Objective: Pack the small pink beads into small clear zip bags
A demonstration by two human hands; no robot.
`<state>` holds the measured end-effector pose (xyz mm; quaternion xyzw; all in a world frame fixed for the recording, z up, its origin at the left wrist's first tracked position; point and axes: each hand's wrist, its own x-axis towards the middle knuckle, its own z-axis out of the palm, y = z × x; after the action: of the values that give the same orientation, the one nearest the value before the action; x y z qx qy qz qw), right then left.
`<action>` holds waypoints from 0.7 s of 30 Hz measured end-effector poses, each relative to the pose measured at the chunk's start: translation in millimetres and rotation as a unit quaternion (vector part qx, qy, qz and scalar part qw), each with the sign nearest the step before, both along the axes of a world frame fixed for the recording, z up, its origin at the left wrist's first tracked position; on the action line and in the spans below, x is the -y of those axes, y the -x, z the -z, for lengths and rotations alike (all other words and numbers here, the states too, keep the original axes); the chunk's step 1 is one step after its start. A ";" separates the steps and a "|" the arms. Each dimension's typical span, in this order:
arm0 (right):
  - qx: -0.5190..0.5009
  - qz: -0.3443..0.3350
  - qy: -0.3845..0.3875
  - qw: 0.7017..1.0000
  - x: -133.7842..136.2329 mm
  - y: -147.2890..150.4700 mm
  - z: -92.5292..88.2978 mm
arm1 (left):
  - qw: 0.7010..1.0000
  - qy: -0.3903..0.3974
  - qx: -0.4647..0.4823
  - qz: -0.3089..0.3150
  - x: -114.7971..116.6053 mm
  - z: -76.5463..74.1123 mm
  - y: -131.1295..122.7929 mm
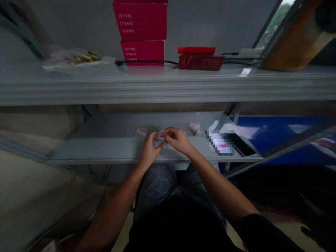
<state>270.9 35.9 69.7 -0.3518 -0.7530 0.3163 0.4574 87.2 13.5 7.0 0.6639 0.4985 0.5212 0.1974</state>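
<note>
Over the middle of the lower grey shelf (86, 147), my left hand (150, 147) is closed around a small clear plastic bag (158, 142). My right hand (178, 139) meets it from the right, thumb and fingers pinched at the bag's upper edge. What its fingertips hold is too small to make out. A pale flat piece, perhaps another bag, lies partly under my right hand. Just left of my hands rests a clear bag with red print (141, 131). To the right lies a bunch of small pink-and-white packets (196, 128).
A dark phone (243, 145) and a pixelated item (220, 142) lie at the lower shelf's right end. Above, the upper shelf's edge (157, 91) carries red boxes (143, 22), a dark red box (201, 62), a black cable and a bag of yellow-black pieces (84, 58).
</note>
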 end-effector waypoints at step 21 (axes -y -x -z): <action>0.089 -0.144 0.039 0.985 4.9 -15.9 -3.7 | 0.898 0.272 0.263 0.223 -7.6 13.2 13.9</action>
<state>286.7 31.0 73.5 -0.2841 -0.8204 0.3754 0.3246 73.2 21.1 -6.2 0.5166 0.3894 0.4631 0.6058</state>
